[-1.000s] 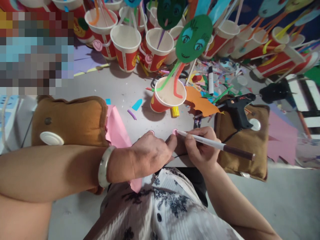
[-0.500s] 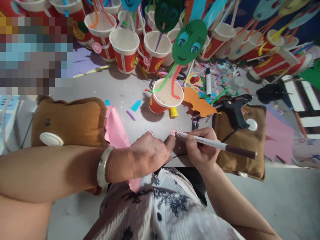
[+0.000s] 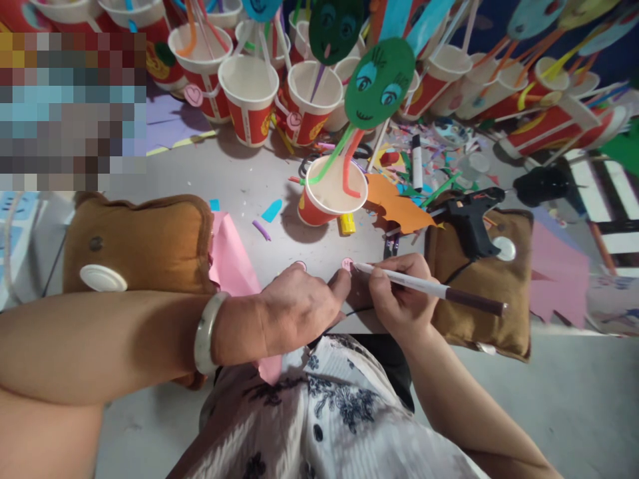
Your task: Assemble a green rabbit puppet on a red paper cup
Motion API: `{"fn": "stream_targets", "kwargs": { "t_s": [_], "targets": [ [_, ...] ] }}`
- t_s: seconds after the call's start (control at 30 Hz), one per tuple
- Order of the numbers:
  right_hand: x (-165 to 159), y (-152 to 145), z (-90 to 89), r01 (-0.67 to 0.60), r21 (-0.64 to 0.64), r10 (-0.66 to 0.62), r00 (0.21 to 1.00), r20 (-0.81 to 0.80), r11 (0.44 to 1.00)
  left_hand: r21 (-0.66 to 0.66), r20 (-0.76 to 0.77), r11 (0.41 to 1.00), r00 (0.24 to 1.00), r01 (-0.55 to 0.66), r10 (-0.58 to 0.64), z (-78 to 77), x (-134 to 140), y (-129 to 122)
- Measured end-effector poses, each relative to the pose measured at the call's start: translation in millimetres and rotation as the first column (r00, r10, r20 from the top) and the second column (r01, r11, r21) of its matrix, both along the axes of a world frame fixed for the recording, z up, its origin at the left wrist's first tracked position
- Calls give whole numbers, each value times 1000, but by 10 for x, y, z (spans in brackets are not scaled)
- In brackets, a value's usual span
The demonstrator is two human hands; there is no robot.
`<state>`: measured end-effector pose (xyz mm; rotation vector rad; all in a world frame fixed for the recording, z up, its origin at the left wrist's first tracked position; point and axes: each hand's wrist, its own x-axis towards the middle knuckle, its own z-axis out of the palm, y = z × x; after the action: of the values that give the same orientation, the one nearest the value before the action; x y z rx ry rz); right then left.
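My right hand (image 3: pixel 405 293) grips a felt-tip pen (image 3: pixel 417 283) with a white barrel and dark brown end. Its tip touches the right side of a small pink paper circle (image 3: pixel 347 265), where an "H" and part of another mark show. With its fingers curled, my left hand (image 3: pixel 299 303) lies on the table and presses a fingertip on the circle's lower edge. A second small paper circle (image 3: pixel 300 265) peeks out behind the left knuckles, mostly hidden. Pink paper (image 3: pixel 232 256) lies beneath the left wrist.
Ahead stands a red paper cup (image 3: pixel 329 199) with a green paper face (image 3: pixel 379 83) on straws. Rows of similar cups fill the back. Brown cushions (image 3: pixel 140 243) flank my hands; a black glue gun (image 3: pixel 472 219) rests on the right one. Orange paper (image 3: pixel 399 206) and scraps lie nearby.
The pen's rear end has shifted slightly left and up, and a little more writing shows beside the "H". My left hand stays in place.
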<state>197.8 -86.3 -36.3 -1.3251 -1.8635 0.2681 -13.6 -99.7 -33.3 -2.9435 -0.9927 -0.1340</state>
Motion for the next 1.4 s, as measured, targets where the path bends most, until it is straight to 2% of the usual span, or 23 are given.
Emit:
{"fn": "stream_targets", "kwargs": {
  "t_s": [0.3,0.5,0.7,0.97,1.17,1.4],
  "targets": [
    [24,-9,-25,-26,-62,24,999,-34,998,8,19,1000,1000,2,-2,-19,-9,-10],
    [43,-22,-60,33,-5,-33,999,-42,999,7,10,1000,1000,-15,15,-25,-8,-17],
    [46,-22,-59,58,-40,-59,998,-17,997,-5,20,1000,1000,-10,10,-19,-1,-11],
    [0,-1,7,21,-41,-22,1000,-16,999,-29,4,999,1000,-15,15,1,2,-3],
    [29,-22,-46,-21,-97,11,995,-102,995,-23,-1,1000,1000,-7,7,-5,-1,-8],
    [63,-21,-89,68,2,-67,997,-36,998,-17,0,1000,1000,-11,11,-7,8,-15]
  ]
}}
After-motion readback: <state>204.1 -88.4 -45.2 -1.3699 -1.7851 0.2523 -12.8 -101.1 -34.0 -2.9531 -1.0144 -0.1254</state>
